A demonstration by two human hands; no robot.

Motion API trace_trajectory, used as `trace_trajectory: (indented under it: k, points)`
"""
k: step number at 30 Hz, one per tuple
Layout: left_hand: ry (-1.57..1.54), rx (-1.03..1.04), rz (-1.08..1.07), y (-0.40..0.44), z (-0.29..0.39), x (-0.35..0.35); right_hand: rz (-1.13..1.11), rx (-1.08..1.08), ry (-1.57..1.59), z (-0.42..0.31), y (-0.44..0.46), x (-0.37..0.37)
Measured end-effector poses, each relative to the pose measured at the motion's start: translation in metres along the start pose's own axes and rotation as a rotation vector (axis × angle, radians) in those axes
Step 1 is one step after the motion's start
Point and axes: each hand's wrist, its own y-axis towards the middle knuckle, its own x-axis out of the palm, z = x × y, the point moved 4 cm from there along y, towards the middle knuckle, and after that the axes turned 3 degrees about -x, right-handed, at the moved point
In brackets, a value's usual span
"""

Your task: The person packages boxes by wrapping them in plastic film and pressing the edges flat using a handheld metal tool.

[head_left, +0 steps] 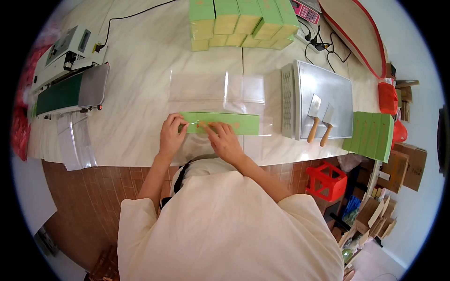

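Observation:
A long green box (246, 124) lies flat near the table's front edge, with clear plastic film (197, 91) spread behind it and around its right end. My left hand (172, 133) is at the box's left end, its fingers bent and pressed together on a bit of clear film. My right hand (224, 139) rests on top of the box near its middle, fingers spread and the index finger pointing left, holding nothing.
A sealing machine (70, 89) stands left, clear bags (76, 140) below it. Stacked green boxes (234, 21) are at the back. Right are a metal hotplate (328, 77) with two wooden-handled scrapers (313, 119), more green boxes (370, 136) and a red stool (326, 181).

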Motion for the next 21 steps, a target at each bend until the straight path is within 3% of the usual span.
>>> trace_trajectory:
  k: [10,13,14,16,17,19,21]
  points:
    - [0.153,0.107,0.158,0.001,-0.013,-0.012,-0.067,0.020,-0.071,-0.005,0.015,0.016]
    - [-0.025,-0.265,0.301,0.000,-0.064,-0.022,-0.081,0.037,-0.055,-0.004,0.014,0.020]
    - [-0.018,-0.268,0.305,-0.001,-0.081,-0.021,-0.080,0.033,-0.048,-0.004,0.014,0.020]
    - [-0.572,-0.567,0.203,-0.003,-0.106,-0.017,-0.073,0.037,-0.055,-0.004,0.015,0.019]
    - [-0.563,-0.571,0.208,-0.005,-0.111,-0.021,-0.072,0.033,-0.045,-0.004,0.015,0.019]
    - [-0.912,-0.795,-0.102,-0.004,-0.099,-0.019,-0.068,0.034,-0.069,-0.004,0.015,0.019]
    - [-0.928,-0.832,-0.193,0.004,-0.078,-0.022,-0.058,0.039,-0.070,-0.004,0.016,0.018]
